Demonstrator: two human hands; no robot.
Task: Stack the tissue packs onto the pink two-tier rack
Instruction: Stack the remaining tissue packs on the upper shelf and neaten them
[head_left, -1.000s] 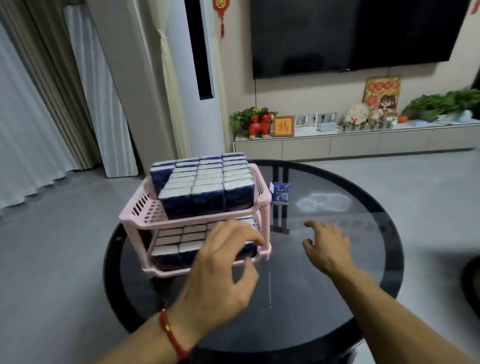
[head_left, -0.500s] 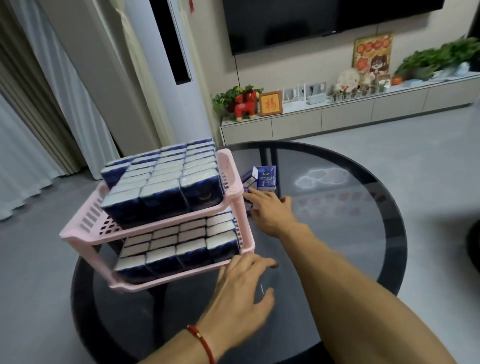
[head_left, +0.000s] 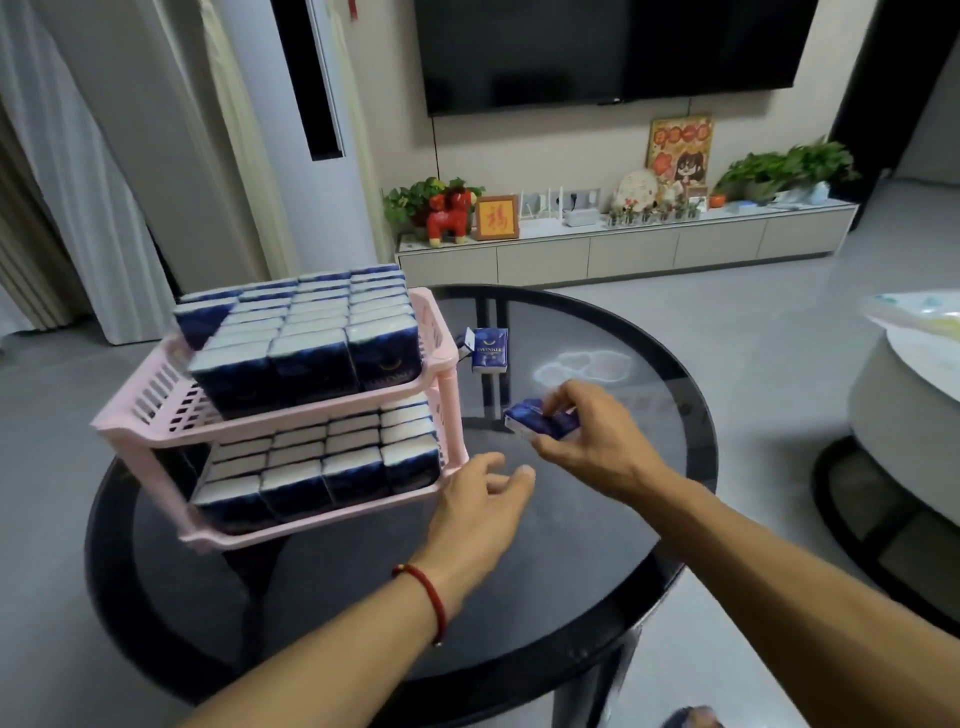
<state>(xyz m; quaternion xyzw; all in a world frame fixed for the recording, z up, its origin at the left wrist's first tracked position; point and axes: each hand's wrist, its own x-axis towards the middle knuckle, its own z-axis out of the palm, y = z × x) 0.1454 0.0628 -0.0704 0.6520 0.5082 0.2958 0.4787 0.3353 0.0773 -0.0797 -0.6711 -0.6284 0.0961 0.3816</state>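
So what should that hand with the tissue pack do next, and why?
Probably carry the tissue pack left to the pink rack and add it there: the right hand pinches it above the table, and both tiers already look nearly full.

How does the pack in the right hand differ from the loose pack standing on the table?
The held pack lies tilted on its side, pinched by the right hand; the table pack stands upright, untouched. The held pack is above the glass, the table pack rests on it beside the rack. Both are dark blue tissue packs of like size.
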